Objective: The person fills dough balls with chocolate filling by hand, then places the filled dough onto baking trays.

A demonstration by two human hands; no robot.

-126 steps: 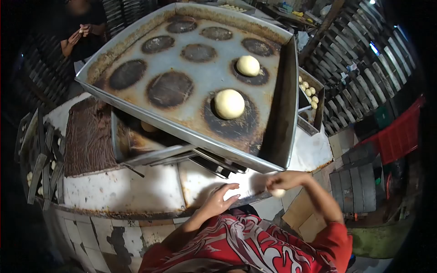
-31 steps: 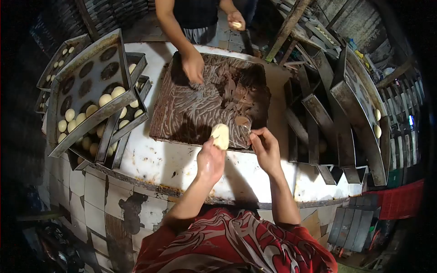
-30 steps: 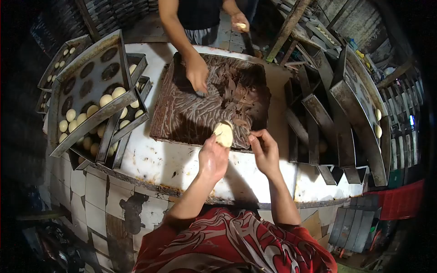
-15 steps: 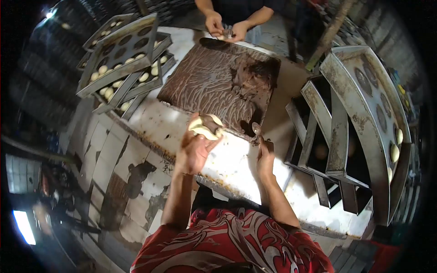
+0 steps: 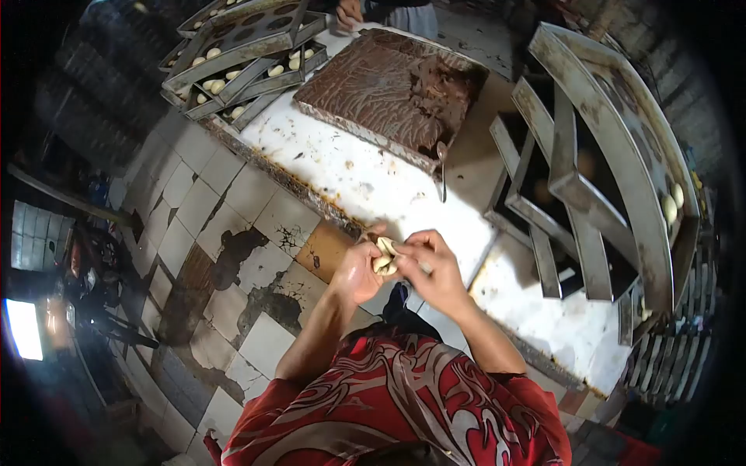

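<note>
Both hands are together just in front of the body, over the table's near edge, working one pale piece of dough [image 5: 384, 258]. The left hand [image 5: 360, 272] is cupped beneath and beside it, fingers half curled around its far side. The right hand [image 5: 432, 270] comes in from the right, wrist bent inward, thumb and fingers drawn close at the dough's right edge in a pinch. The dough's longer axis runs roughly away from the body, one lobe pointing toward the table [image 5: 342, 163] and another toward the chest, with a dark fold between them; its underside is hidden by the fingers. Both forearms angle inward toward it.

Half a second ago the dough lay spread on the open left palm with brown filling on top, and the right hand held the spoon [image 5: 442, 172]. Now the dough is gathered up and the spoon is out of the hand: it rests ahead of the right hand, bowl at the near corner of the brown paste [image 5: 373, 78], handle pointing back toward the hands. Beyond the paste, only one hand of a co-worker [image 5: 349, 13] shows now, where two did.
</note>
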